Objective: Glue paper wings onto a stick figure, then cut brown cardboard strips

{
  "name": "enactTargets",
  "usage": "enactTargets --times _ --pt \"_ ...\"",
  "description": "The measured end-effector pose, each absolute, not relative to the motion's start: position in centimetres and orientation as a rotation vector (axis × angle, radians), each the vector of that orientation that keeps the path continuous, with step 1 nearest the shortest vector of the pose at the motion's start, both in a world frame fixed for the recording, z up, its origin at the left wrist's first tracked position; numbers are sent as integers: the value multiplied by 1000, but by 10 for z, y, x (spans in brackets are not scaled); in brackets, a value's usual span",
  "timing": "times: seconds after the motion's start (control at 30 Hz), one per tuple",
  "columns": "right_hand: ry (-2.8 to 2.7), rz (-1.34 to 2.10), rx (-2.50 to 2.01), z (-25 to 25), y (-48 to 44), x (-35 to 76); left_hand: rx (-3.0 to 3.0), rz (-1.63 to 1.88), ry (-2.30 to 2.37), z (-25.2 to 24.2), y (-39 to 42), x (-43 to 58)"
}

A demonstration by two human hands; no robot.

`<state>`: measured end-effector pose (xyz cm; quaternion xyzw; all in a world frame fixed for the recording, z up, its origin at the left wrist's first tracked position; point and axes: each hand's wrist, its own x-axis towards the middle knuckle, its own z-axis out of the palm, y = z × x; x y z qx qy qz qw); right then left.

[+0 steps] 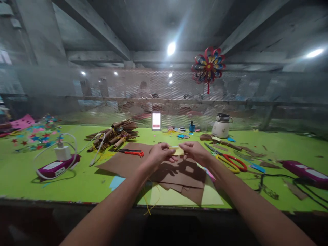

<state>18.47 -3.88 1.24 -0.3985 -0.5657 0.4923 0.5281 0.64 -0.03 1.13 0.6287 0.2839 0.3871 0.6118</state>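
Above the brown sheets, our left hand and right hand pinch opposite ends of a yellow paper piece, fingertips nearly closed. Uneven pulling could crease or tear it; a loose pinch could drop it.

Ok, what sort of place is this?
Probably a paper-craft workshop: a red-and-black utility knife lies on brown paper sheets, with scissors to their right.

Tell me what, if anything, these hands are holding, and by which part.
A small piece of yellow paper, held by its two ends: the left hand has its left end, the right hand its right end.
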Motion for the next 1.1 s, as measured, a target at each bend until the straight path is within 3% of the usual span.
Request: enactTargets --times 0.37,1.1 --pt "-1455 962 -1051 12 -41 177 1545 869 723 15 -7 7" --pt "-1446 908 -1057 18 -44 179 1636 879 706 13 -3 8"
